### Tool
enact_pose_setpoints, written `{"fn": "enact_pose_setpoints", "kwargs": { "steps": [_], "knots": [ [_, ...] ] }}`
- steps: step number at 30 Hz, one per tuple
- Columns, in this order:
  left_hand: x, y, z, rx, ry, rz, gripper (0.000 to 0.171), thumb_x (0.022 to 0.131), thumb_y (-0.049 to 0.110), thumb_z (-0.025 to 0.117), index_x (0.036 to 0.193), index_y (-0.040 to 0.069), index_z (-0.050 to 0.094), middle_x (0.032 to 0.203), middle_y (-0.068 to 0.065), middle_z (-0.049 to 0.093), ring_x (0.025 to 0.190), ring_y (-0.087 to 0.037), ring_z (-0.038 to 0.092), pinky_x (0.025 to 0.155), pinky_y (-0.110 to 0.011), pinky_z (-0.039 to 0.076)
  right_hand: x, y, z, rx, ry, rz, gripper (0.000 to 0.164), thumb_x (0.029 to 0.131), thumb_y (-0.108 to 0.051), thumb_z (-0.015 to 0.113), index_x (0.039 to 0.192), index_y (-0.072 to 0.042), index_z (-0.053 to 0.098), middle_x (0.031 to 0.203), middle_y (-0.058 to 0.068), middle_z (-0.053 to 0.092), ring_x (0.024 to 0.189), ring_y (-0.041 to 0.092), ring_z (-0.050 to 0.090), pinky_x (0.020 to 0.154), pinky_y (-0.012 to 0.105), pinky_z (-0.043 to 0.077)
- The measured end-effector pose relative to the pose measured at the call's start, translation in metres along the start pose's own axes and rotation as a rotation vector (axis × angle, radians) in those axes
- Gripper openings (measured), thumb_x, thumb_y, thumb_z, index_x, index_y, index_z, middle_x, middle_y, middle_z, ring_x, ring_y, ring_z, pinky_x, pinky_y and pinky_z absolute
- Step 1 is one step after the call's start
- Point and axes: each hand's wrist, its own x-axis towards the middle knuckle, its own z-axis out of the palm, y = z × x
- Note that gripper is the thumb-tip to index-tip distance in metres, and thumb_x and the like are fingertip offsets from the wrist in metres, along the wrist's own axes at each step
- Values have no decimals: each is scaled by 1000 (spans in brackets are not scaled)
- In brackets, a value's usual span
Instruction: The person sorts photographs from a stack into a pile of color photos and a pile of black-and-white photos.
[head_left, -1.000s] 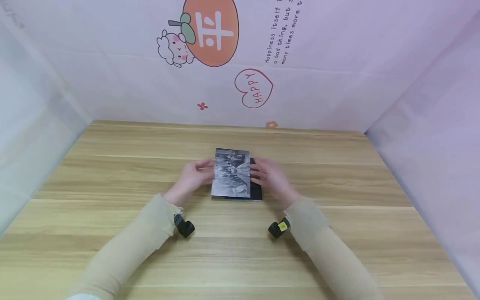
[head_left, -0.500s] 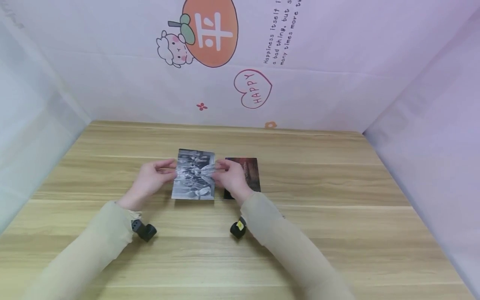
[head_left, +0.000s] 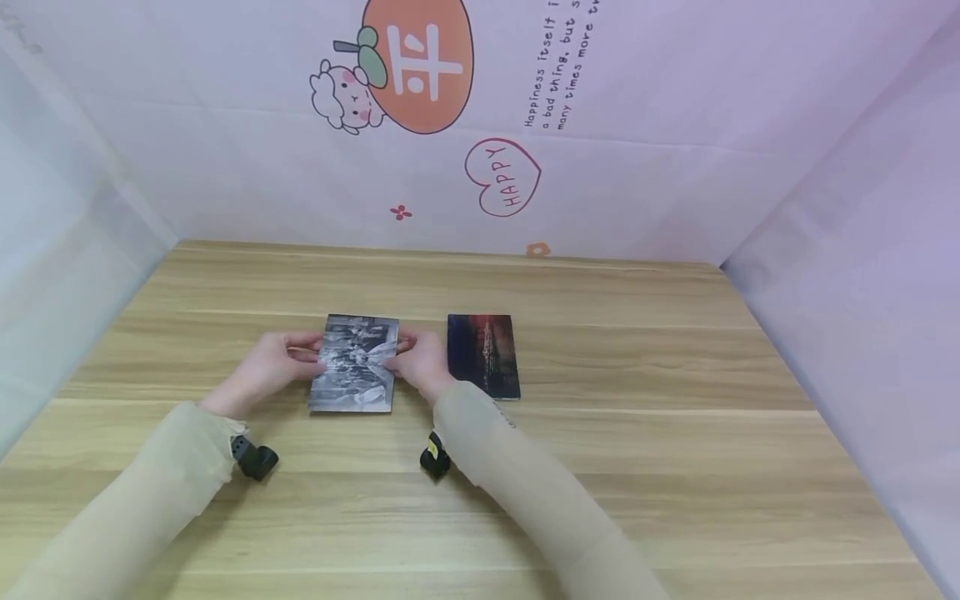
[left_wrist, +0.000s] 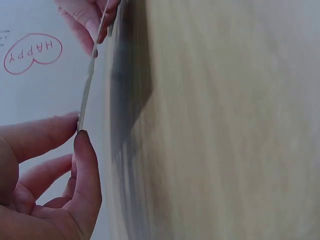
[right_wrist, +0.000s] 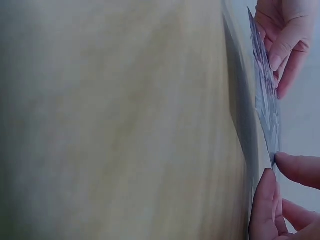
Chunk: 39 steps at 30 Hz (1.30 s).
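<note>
The left hand [head_left: 264, 369] and right hand [head_left: 424, 363] pinch 2 opposite edges of the black-and-white card [head_left: 354, 367], raised over the tabletop [head_left: 637, 467] left of the dark card [head_left: 486, 354]; squeezing inward could crease it.

The black-and-white picture [head_left: 354, 364] looks like thin, stiff photo paper, smooth and slightly glossy, with a pale, paper-like edge. The dark picture [head_left: 483, 354] appears to be similar smooth paper with a soft sheen. The table [head_left: 675, 467] has a smooth, light wood-grain surface with a satin shine. Behind it, the wall covering [head_left: 637, 125] looks like matt cloth, lightly creased, its prints flat. The sleeves [head_left: 150, 500] are soft, matt, wrinkled fabric, and the wrist cameras [head_left: 255, 461] look like hard black plastic.
</note>
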Motion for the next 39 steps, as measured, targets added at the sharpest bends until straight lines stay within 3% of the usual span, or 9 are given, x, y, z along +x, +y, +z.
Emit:
{"fn": "enact_pose_setpoints", "kwargs": {
  "steps": [4, 10, 18, 23, 28, 34, 39],
  "knots": [
    [2, -2, -1, 54, -36, 3, 66, 80, 5, 70, 136, -13, 38, 123, -32, 55, 108, -39, 60, 89, -36, 53, 1, 0, 2, -75, -11, -8, 53, 74, 10, 71, 124, 2, 60, 82, 2, 56, 69, 9, 52, 63, 21, 56],
    [4, -4, -1, 119, -84, -14, 68, 79, 8, 72, 134, -16, 39, 123, -31, 56, 106, -37, 61, 91, -40, 52, 0, -4, 0, -307, -11, -56, 48, 71, 1, 76, 118, -3, 66, 86, 6, 67, 69, 9, 55, 61, 18, 49],
    [8, -3, 0, 167, -91, -43, 70, 76, 8, 74, 133, -14, 41, 122, -30, 57, 104, -36, 61, 93, -45, 49, -1, -9, 2, -432, -28, 4, 54, 75, -8, 75, 127, -7, 60, 109, 4, 70, 92, 14, 63, 81, 28, 52],
    [7, -1, -1, 154, -76, -58, 68, 77, 9, 73, 134, -13, 42, 120, -28, 59, 107, -35, 58, 91, -40, 49, -2, -13, -1, -395, -63, 9, 59, 75, -6, 76, 130, -7, 56, 104, 6, 70, 85, 14, 63, 74, 25, 52],
    [3, 7, -6, 80, -46, -59, 66, 81, 8, 68, 138, -10, 39, 120, -28, 56, 105, -34, 57, 81, -27, 51, -4, -20, -10, -235, -93, -14, 58, 75, -2, 75, 130, -5, 55, 100, 9, 64, 74, 14, 56, 60, 21, 48],
    [-3, 23, -5, 16, -10, -76, 69, 85, 11, 66, 144, -1, 32, 126, -28, 53, 110, -37, 57, 89, -37, 52, -11, -30, -30, -124, -103, -15, 55, 79, -8, 74, 131, -11, 54, 103, 7, 61, 80, 16, 57, 62, 23, 48],
    [-7, 38, 4, 29, 14, -32, 65, 86, 11, 65, 143, -2, 36, 125, -26, 55, 110, -38, 58, 88, -41, 53, -12, -27, -52, -112, -90, -33, 56, 80, -10, 74, 132, -14, 54, 111, 9, 62, 90, 20, 59, 70, 26, 50]
  ]
}}
